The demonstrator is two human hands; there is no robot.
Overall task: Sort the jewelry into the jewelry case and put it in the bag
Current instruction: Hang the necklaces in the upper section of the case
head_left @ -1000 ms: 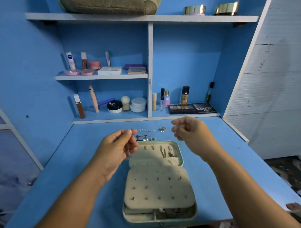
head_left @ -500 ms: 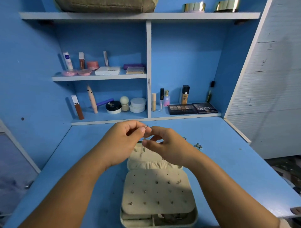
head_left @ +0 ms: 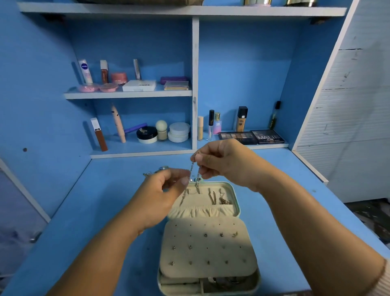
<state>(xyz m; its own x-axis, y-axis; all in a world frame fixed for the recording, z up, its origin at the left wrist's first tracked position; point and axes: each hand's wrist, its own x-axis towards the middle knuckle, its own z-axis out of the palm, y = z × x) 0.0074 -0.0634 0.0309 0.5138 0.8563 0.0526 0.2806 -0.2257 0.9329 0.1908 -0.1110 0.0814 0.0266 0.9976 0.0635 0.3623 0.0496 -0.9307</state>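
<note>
An open pale-green jewelry case [head_left: 237, 202] lies on the blue desk, its cream earring panel [head_left: 207, 249] folded toward me with several studs in it. Gold chains [head_left: 217, 198] hang in the lid. My right hand [head_left: 225, 162] pinches the top of a thin beaded chain [head_left: 195, 173], which dangles doubled over the lid's left side. My left hand [head_left: 164, 190] pinches the chain's lower part just beside the lid. Loose jewelry [head_left: 157, 170] lies on the desk behind my left hand.
Shelves behind the desk carry cosmetics: two eyeshadow palettes [head_left: 251, 137], bottles [head_left: 241, 119], jars [head_left: 179, 132] and tubes. An olive-coloured bag [head_left: 137, 1] sits on the top shelf, mostly cut off. A white wall panel bounds the desk on the right.
The chain was first stretched sideways between my hands. My hands came together, then my right hand rose and the chain now hangs down over the case lid.
</note>
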